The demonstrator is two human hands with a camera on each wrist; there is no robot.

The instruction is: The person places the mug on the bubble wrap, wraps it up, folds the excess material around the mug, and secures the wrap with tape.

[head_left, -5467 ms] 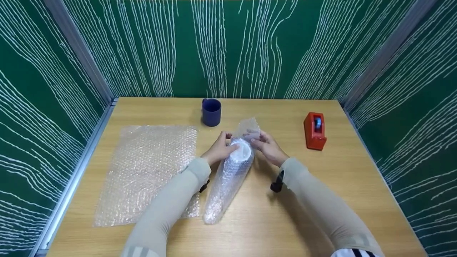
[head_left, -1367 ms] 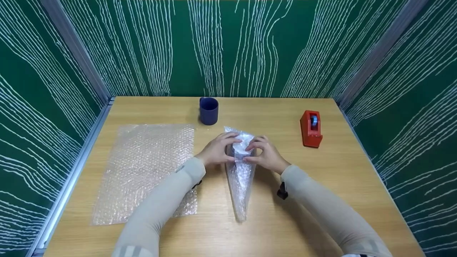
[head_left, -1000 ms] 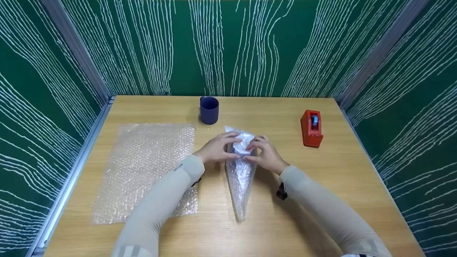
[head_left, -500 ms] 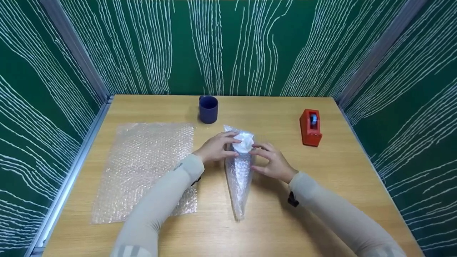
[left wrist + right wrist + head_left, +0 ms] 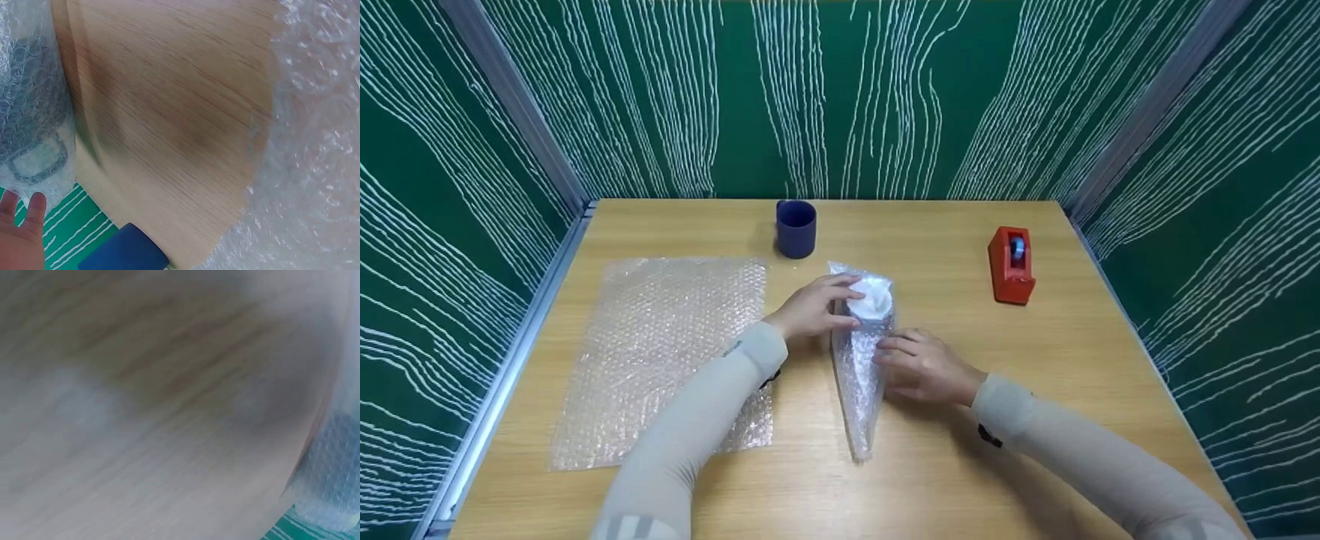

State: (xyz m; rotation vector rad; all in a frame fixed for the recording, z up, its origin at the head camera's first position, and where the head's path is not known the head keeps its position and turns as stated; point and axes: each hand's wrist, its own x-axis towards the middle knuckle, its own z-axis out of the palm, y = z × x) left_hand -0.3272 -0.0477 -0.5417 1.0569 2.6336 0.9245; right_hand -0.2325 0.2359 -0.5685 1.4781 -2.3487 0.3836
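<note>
A bundle of bubble wrap (image 5: 861, 367) stands on the table, wide and pale at its far end and tapering to a flat tail toward me. Through the wrap, the left wrist view shows a dark mug-like shape (image 5: 34, 107) with a handle-like loop. My left hand (image 5: 817, 306) holds the bundle's wide end from the left, thumb on the near side and fingers over the far side. My right hand (image 5: 926, 367) lies lower, its fingertips at the right side of the tail. The right wrist view is blurred and does not show that hand.
A flat bubble wrap sheet (image 5: 675, 352) lies on the left of the table, partly under the left sleeve. A dark blue mug (image 5: 796, 231) stands at the back. The red tape dispenser (image 5: 1011, 266) stands at the back right. Green panels (image 5: 742, 97) enclose the table.
Several seconds ago the bundle slanted and a loose flap stuck out at its far end; now that flap is folded in. My right hand has slid from the wide end down to the tail.
</note>
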